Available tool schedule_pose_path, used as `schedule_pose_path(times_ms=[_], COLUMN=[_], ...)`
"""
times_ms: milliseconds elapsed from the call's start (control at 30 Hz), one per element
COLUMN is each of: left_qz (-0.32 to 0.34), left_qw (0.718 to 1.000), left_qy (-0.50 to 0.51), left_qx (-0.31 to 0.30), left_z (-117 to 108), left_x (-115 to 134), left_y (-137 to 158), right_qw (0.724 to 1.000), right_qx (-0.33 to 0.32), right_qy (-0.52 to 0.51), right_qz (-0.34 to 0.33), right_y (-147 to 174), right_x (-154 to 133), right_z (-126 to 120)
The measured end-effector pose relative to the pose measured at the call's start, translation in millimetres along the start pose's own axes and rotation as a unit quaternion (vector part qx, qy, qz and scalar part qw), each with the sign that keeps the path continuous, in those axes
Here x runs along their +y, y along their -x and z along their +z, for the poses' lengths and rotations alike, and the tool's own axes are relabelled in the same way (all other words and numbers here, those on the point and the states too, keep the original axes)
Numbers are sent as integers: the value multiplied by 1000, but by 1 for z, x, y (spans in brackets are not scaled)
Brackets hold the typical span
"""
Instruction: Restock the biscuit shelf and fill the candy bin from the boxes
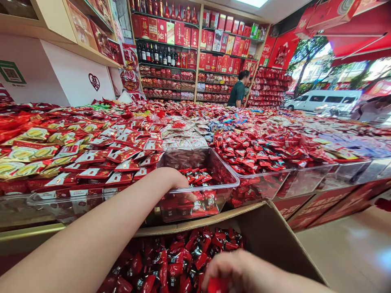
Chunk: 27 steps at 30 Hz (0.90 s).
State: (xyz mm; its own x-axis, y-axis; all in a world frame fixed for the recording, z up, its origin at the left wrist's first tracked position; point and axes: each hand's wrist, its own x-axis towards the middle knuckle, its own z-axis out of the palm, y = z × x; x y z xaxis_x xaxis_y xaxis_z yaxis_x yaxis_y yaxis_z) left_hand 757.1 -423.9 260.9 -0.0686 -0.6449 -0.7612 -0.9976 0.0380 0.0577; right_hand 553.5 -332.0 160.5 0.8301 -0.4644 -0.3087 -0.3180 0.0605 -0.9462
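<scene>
My left hand (pixel 175 178) reaches over the front rim of a clear plastic bin (pixel 226 179) and down among small red-and-black wrapped candies (pixel 195 176). Its fingers show only dimly through the bin's wall, so their grip is unclear. Below stands an open cardboard box (pixel 269 228) holding many red-and-black wrapped candies (pixel 174 260) of similar look. My right hand (pixel 229 266), blurred by motion, is low over the right part of this box. Its fingers curl around a red candy packet (pixel 218 284).
Heaps of wrapped sweets (pixel 122 150) fill neighbouring bins on both sides. More red packets (pixel 250 150) lie right of the bin. Shelves of bottles and red boxes (pixel 183 34) stand behind, near a person in a dark green shirt (pixel 237 93). Tiled floor (pixel 345 248) shows at right.
</scene>
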Motion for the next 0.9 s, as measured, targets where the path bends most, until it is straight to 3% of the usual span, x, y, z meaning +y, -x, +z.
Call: schedule_pose_path(times_ms=[33, 133, 200, 267, 533, 633, 733, 900], left_qz=[3, 10, 12, 17, 15, 11, 12, 20], left_qw=[1000, 1000, 1000, 1000, 1000, 1000, 1000, 1000], left_qy=[1, 2, 3, 4, -20, -28, -23, -9], left_qx=[3, -1, -8, -7, 0, -4, -6, 9], left_z=[0, 1, 1, 1, -1, -1, 0, -1], left_x=[-1, -2, -2, -1, 4, 4, 4, 4], left_y=[-2, -3, -2, 0, 8, 9, 8, 4], right_qw=[1000, 982, 963, 957, 951, 917, 871, 844], right_qx=[6, 114, 171, 185, 161, 136, 60, -44], right_qy=[-15, 15, 52, 81, 234, 365, 487, 532], right_qz=[-24, -149, -200, -210, -125, -84, -16, 54], right_y=[9, 27, 25, 14, -59, -76, -85, -91], right_x=[-23, -86, -114, -127, -127, -125, -123, -124], right_z=[-8, -39, -60, -77, -104, -107, -105, -95])
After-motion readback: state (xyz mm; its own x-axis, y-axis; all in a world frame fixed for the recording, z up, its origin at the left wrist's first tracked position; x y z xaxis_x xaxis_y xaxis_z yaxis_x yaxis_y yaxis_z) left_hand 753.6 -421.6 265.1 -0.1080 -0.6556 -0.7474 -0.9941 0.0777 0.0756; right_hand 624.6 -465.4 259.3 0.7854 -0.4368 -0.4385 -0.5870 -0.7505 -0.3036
